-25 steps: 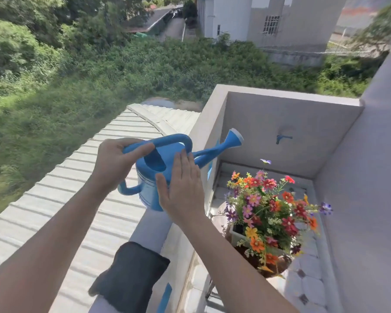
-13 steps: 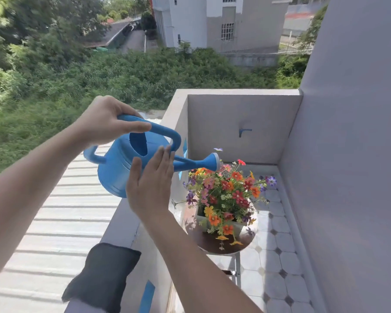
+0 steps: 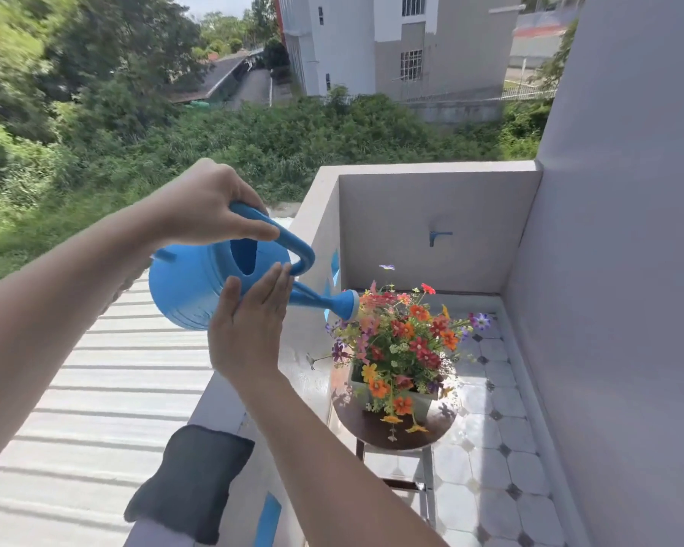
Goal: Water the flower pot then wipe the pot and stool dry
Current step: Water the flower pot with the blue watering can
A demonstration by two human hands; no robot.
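Blue watering can (image 3: 190,290) tilted, handle clamped in curled fingers (image 3: 253,230) of left hand (image 3: 210,203), right hand (image 3: 249,329) laid flat against it, fingers straight together, flower pot (image 3: 423,402) set on stool (image 3: 372,428) at 4 o'clock, cloth (image 3: 190,479) laid at 7 o'clock

The left hand (image 3: 206,207) is gripping the top handle of the blue watering can (image 3: 190,286), the right hand (image 3: 249,329) is pressing flat-fingered against its side, and the spout (image 3: 346,304) is tilting down just over the flowers (image 3: 403,341) in the pale flower pot (image 3: 423,402) sitting on the round dark stool (image 3: 372,430), perhaps sprinkling water.
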